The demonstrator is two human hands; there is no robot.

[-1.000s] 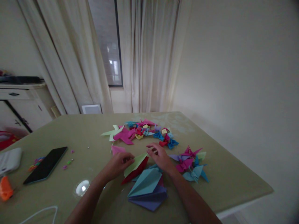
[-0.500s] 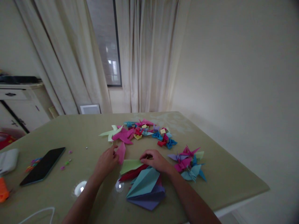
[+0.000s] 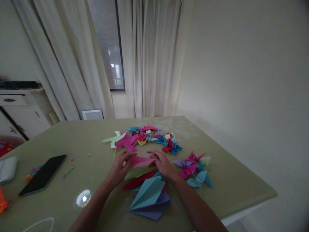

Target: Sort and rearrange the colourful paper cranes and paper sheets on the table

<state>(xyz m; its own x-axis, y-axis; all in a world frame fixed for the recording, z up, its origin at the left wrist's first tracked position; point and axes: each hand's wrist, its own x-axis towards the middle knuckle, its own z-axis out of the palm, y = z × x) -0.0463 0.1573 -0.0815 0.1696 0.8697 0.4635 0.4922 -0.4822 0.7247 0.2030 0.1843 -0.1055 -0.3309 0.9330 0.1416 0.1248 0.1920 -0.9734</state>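
Note:
A pink folded paper (image 3: 141,161) stretches sideways between my two hands, above the near pile. My left hand (image 3: 121,166) is closed on its left end, fingers over the top. At its right end, my right hand (image 3: 162,164) pinches the tip with thumb and fingers. Just below lies a pile that looks like paper planes: a light blue one (image 3: 148,190) on top, a purple one (image 3: 154,209) under it, a red one (image 3: 138,180) behind. A pale green paper (image 3: 132,174) is partly covered by my left hand and the pink paper.
Small origami pieces (image 3: 149,137) form an arc farther back, with a pink pinwheel (image 3: 127,141) and a pale green one (image 3: 113,139) at its left. Paper cranes (image 3: 193,167) cluster right. On the left are a dark tablet (image 3: 43,174), small beads (image 3: 67,172) and a clear round dish (image 3: 83,197).
The pink paper has moved right and turned from upright to sideways. My right hand has left the pale green paper and now grips the pink one's other end.

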